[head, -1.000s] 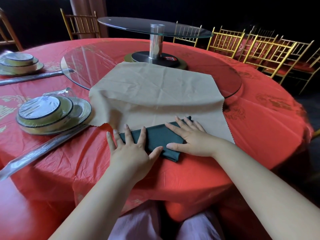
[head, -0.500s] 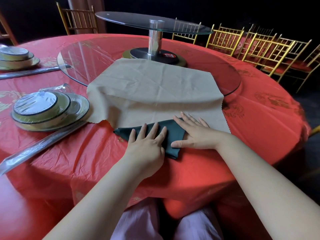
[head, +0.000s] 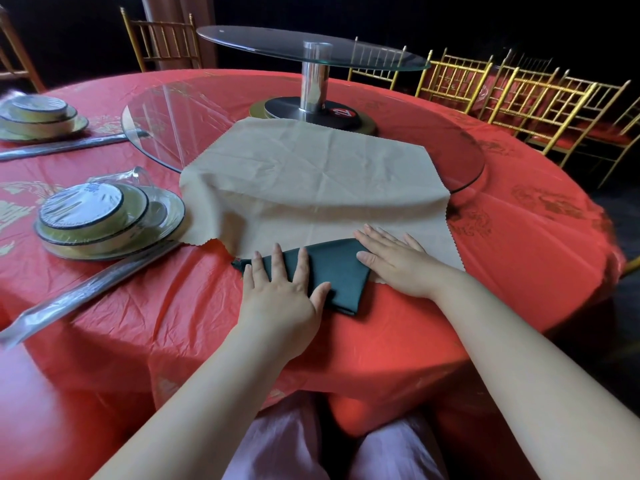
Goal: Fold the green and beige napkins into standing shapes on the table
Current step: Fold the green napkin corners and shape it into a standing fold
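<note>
Now, hands flat on green napkin [head: 336, 268]
Left hand [head: 280, 292] and right hand [head: 394, 265] press it, fingers straight, on the near edge of the beige napkin [head: 311, 188].

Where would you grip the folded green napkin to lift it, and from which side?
On the green napkin, probably the near corner, from the table-edge side: it lies bare on the red tablecloth, while the left hand and right hand press flat elsewhere.
</note>
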`<move>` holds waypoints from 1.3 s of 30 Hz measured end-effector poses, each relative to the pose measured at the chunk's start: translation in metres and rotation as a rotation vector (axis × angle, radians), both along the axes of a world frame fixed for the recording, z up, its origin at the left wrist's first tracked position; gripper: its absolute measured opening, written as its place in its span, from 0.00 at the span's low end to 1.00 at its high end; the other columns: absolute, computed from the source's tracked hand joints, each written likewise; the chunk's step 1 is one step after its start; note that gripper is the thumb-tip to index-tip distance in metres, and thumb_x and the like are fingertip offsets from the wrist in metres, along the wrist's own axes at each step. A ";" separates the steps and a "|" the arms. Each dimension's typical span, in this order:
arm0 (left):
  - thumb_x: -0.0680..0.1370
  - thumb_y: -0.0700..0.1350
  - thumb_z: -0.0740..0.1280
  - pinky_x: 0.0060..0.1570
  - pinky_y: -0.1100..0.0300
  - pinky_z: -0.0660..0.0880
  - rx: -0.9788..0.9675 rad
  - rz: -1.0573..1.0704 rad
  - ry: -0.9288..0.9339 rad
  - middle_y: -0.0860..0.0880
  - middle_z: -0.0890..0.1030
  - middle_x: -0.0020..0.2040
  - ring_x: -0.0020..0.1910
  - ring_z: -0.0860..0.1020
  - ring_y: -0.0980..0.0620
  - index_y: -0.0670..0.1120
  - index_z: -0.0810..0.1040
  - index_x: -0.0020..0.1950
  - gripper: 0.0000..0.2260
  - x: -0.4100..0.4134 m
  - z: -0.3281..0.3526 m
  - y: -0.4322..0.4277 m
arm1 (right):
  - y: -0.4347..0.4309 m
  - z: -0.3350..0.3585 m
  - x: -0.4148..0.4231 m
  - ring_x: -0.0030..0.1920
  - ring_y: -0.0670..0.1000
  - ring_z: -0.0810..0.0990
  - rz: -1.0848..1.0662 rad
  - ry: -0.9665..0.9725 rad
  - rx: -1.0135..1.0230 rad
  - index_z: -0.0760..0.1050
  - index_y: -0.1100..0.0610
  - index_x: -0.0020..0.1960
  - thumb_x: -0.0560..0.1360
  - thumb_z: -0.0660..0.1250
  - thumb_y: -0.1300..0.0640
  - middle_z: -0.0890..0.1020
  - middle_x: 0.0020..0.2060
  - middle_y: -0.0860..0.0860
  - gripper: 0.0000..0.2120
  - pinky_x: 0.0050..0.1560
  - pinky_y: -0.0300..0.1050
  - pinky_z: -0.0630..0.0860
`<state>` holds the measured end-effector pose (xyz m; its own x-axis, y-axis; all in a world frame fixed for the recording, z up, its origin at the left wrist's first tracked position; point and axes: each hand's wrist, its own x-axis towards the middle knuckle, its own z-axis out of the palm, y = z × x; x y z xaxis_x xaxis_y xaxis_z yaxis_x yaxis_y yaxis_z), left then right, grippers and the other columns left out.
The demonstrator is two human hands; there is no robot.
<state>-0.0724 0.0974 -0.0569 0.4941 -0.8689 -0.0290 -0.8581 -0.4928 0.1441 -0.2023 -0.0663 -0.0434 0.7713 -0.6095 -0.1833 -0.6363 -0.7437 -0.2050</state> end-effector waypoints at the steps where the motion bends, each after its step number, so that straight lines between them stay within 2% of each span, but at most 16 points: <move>1: 0.79 0.61 0.42 0.73 0.49 0.41 -0.006 0.003 0.006 0.40 0.41 0.77 0.75 0.42 0.39 0.50 0.39 0.76 0.29 0.002 0.001 0.001 | 0.000 0.000 0.000 0.74 0.40 0.41 -0.001 0.006 -0.011 0.44 0.45 0.76 0.80 0.43 0.41 0.45 0.76 0.43 0.26 0.73 0.49 0.36; 5: 0.80 0.58 0.42 0.73 0.56 0.41 -0.048 -0.009 0.015 0.42 0.43 0.77 0.76 0.43 0.46 0.44 0.40 0.76 0.29 0.012 -0.001 0.009 | -0.002 -0.002 -0.002 0.74 0.42 0.40 -0.050 0.042 -0.044 0.42 0.46 0.76 0.77 0.43 0.36 0.43 0.76 0.44 0.30 0.73 0.50 0.35; 9: 0.79 0.60 0.42 0.73 0.56 0.41 -0.043 -0.009 0.016 0.45 0.43 0.77 0.76 0.43 0.50 0.42 0.40 0.76 0.32 0.020 -0.001 0.015 | -0.004 0.000 -0.005 0.74 0.43 0.39 -0.070 0.062 -0.045 0.41 0.45 0.75 0.74 0.42 0.32 0.43 0.76 0.43 0.34 0.73 0.51 0.36; 13: 0.78 0.64 0.42 0.73 0.54 0.40 -0.016 -0.001 0.019 0.45 0.43 0.77 0.76 0.42 0.50 0.42 0.40 0.76 0.35 0.026 0.000 0.022 | -0.002 0.003 -0.003 0.75 0.44 0.38 -0.098 0.081 -0.048 0.40 0.46 0.76 0.74 0.43 0.32 0.43 0.76 0.45 0.35 0.73 0.52 0.35; 16: 0.78 0.64 0.44 0.73 0.52 0.39 0.005 -0.030 0.097 0.44 0.45 0.77 0.76 0.40 0.45 0.43 0.47 0.76 0.34 0.038 0.013 0.024 | 0.007 0.008 -0.006 0.75 0.47 0.38 -0.103 0.007 -0.122 0.39 0.48 0.76 0.76 0.46 0.35 0.41 0.76 0.49 0.34 0.73 0.52 0.35; 19: 0.78 0.63 0.51 0.72 0.54 0.40 -0.155 -0.138 0.089 0.44 0.46 0.77 0.75 0.40 0.44 0.43 0.57 0.74 0.32 0.051 0.027 0.021 | 0.033 0.017 -0.008 0.75 0.47 0.48 0.049 -0.258 -0.122 0.53 0.47 0.75 0.78 0.56 0.43 0.54 0.76 0.47 0.28 0.73 0.46 0.41; 21: 0.75 0.62 0.56 0.71 0.62 0.42 -0.348 -0.350 0.101 0.46 0.52 0.77 0.76 0.44 0.49 0.44 0.60 0.74 0.33 0.047 0.030 0.020 | 0.053 0.024 -0.007 0.72 0.47 0.60 0.158 -0.368 -0.025 0.67 0.47 0.69 0.74 0.63 0.44 0.67 0.69 0.47 0.24 0.71 0.42 0.50; 22: 0.75 0.58 0.60 0.69 0.67 0.44 -0.407 -0.452 0.172 0.48 0.56 0.76 0.75 0.47 0.54 0.45 0.61 0.73 0.30 0.042 0.030 0.019 | 0.061 0.025 -0.006 0.69 0.46 0.64 0.197 -0.372 0.016 0.71 0.48 0.66 0.72 0.66 0.44 0.71 0.66 0.47 0.24 0.70 0.40 0.55; 24: 0.77 0.46 0.63 0.65 0.74 0.47 -0.388 -0.573 0.303 0.52 0.63 0.73 0.72 0.54 0.60 0.48 0.63 0.72 0.24 0.030 0.026 0.018 | 0.069 0.022 -0.005 0.63 0.46 0.68 0.235 -0.313 0.041 0.72 0.50 0.63 0.70 0.70 0.44 0.72 0.62 0.47 0.24 0.68 0.41 0.62; 25: 0.78 0.45 0.62 0.64 0.74 0.50 -0.351 -0.596 0.322 0.53 0.67 0.71 0.72 0.57 0.59 0.49 0.63 0.72 0.22 0.026 0.022 0.017 | 0.071 0.020 -0.005 0.62 0.46 0.68 0.234 -0.281 0.043 0.72 0.50 0.63 0.70 0.70 0.45 0.71 0.61 0.46 0.24 0.67 0.42 0.64; 27: 0.76 0.51 0.58 0.63 0.71 0.54 -0.305 -0.595 0.281 0.51 0.70 0.69 0.71 0.63 0.53 0.49 0.63 0.72 0.24 0.024 0.013 0.015 | 0.072 0.016 -0.004 0.61 0.46 0.69 0.225 -0.259 0.061 0.70 0.50 0.64 0.70 0.70 0.46 0.70 0.59 0.46 0.25 0.65 0.42 0.65; 30: 0.76 0.55 0.59 0.65 0.68 0.55 -0.291 -0.566 0.240 0.49 0.70 0.69 0.72 0.63 0.50 0.47 0.63 0.72 0.26 0.027 0.007 0.015 | 0.073 0.018 -0.004 0.60 0.45 0.71 0.214 -0.257 0.055 0.69 0.50 0.64 0.71 0.69 0.47 0.72 0.58 0.46 0.23 0.63 0.41 0.67; 32: 0.75 0.57 0.59 0.62 0.67 0.59 -0.315 -0.575 0.228 0.49 0.73 0.66 0.68 0.67 0.51 0.47 0.66 0.70 0.26 0.028 0.007 0.016 | 0.076 0.020 -0.004 0.58 0.47 0.73 0.198 -0.253 -0.007 0.69 0.50 0.63 0.72 0.67 0.49 0.73 0.57 0.46 0.21 0.60 0.43 0.70; 35: 0.73 0.52 0.62 0.55 0.61 0.69 -0.362 -0.570 0.244 0.50 0.80 0.55 0.55 0.77 0.51 0.47 0.74 0.62 0.19 0.032 0.008 0.015 | 0.087 0.022 0.000 0.50 0.54 0.77 0.171 -0.237 -0.203 0.70 0.51 0.59 0.73 0.63 0.50 0.75 0.53 0.48 0.16 0.50 0.48 0.73; 37: 0.71 0.51 0.61 0.51 0.55 0.71 -0.383 -0.550 0.232 0.50 0.81 0.51 0.51 0.78 0.50 0.47 0.77 0.56 0.17 0.034 0.007 0.013 | 0.092 0.021 0.005 0.46 0.57 0.78 0.168 -0.222 -0.369 0.70 0.54 0.55 0.74 0.60 0.51 0.77 0.49 0.50 0.12 0.42 0.47 0.71; 39: 0.70 0.49 0.61 0.49 0.56 0.71 -0.427 -0.520 0.205 0.49 0.82 0.49 0.49 0.79 0.49 0.45 0.79 0.54 0.16 0.035 0.007 0.011 | 0.094 0.020 0.011 0.42 0.59 0.79 0.182 -0.272 -0.481 0.73 0.57 0.51 0.73 0.60 0.54 0.79 0.44 0.52 0.09 0.35 0.46 0.68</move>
